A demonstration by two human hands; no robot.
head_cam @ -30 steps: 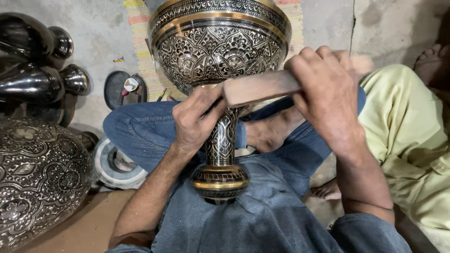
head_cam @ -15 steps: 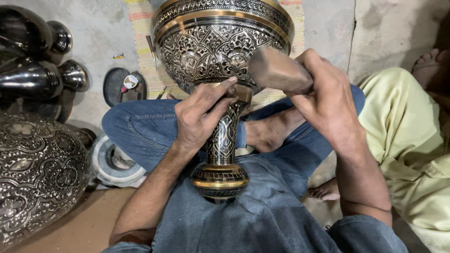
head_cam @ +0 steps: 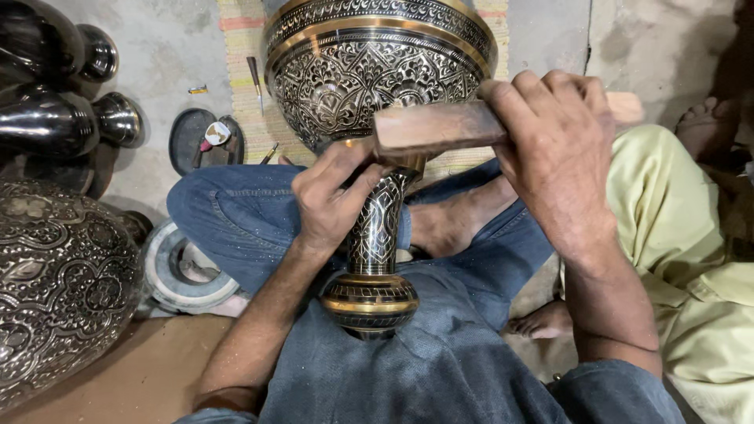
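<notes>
Nearest the camera, the foot of an engraved brass goblet [head_cam: 375, 235] rests against the person's lap, its ringed base low between the blue-jeaned thighs and its narrow patterned stem rising away toward a wide bowl covered in black and gold flower work. The left hand [head_cam: 334, 196] is closed around the upper stem, fingers bent tight just under the bowl; whether it also pinches a small tool there cannot be told. The right hand [head_cam: 554, 149] is wrapped firmly around a wooden block [head_cam: 440, 127], which lies level across the front of the goblet, its near end meeting the neck where stem and bowl join, right above the left hand's fingers. A bare foot [head_cam: 452, 220] shows just behind the stem. To the left, close by, stands a large engraved vessel [head_cam: 55, 283], with a white ring-shaped stand [head_cam: 177, 275] between it and the knee. To the right sits another person in pale yellow-green clothing [head_cam: 691, 259]. Farther off, a striped woven mat [head_cam: 236, 47] lies under the bowl, a dark round tray [head_cam: 188, 137] with small tools lies beside it, and plain shiny metal pots [head_cam: 63, 118] stand at the far left.
</notes>
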